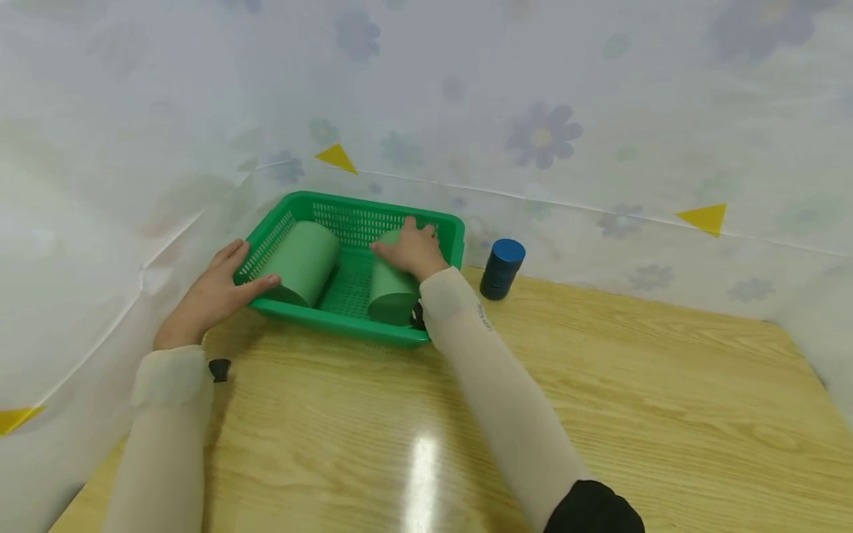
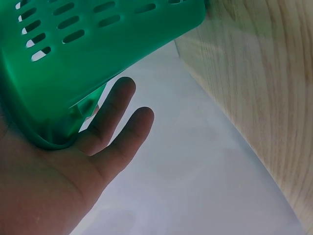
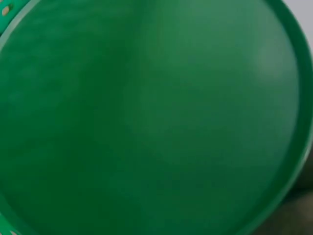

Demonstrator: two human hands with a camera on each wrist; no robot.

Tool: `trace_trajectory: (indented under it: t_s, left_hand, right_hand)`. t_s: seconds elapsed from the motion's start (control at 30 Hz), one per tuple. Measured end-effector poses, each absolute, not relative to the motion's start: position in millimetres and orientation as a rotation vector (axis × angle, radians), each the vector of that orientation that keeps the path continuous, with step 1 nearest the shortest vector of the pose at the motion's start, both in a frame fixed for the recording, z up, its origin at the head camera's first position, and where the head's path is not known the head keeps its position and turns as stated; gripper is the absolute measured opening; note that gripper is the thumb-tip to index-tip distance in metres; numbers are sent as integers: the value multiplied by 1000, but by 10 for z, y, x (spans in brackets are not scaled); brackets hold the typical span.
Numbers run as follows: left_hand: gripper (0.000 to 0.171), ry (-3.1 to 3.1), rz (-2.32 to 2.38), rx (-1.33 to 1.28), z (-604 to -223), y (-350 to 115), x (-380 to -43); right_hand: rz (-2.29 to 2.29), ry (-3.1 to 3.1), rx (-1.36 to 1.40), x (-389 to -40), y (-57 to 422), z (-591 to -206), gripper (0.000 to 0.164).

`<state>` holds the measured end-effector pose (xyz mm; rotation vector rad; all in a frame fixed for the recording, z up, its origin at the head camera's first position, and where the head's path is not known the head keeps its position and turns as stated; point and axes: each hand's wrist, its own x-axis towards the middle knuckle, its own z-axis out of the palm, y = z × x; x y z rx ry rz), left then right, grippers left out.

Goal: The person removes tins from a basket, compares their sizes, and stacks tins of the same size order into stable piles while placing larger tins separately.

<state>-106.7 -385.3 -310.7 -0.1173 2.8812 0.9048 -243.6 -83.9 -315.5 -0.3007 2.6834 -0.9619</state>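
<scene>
A green plastic basket [image 1: 340,323] with slotted walls stands on the table against the wall. Inside it, on the left, a light green cylindrical canister [image 1: 303,259] lies on its side. My left hand [image 1: 209,292] holds the basket's front left corner, thumb over the rim; in the left wrist view two of its fingers stretch out below the basket wall. Over the basket's right side, my right hand [image 1: 413,252] grips a second light green canister [image 1: 392,300], fingers spread across it. That canister's round, rimmed end [image 3: 161,122] fills the right wrist view, which hides the fingers.
Right of the basket stands a dark blue ribbed cylinder [image 1: 503,268], close to the wall. A flower-patterned white sheet [image 1: 453,118] covers the walls behind and to the left. Wood-grain table top [image 1: 633,385] extends to the right and front.
</scene>
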Motion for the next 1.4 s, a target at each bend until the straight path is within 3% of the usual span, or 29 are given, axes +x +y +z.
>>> trace_trajectory:
  t_s: [0.23,0.57,1.17,1.4]
  left_hand:
    - [106,2888,892,-121,-3082,-3861,-1053]
    - [105,2885,898,-121,-3083,-3886,-1054]
    - [107,2901,895,-126,-3146,-3764,-1145]
    - [106,2900,898,-120,-3146,-3748,-1168]
  right_hand:
    - [-918,2439,-273,-2470,-776,-3152,115]
    - [-1087,2360,-300,-2534,-776,-3230,116]
    - [-1576,2465,-768,-2522,-689,-3017,86]
    - [-1712,2440,-916,-2398,-669,-2836,90]
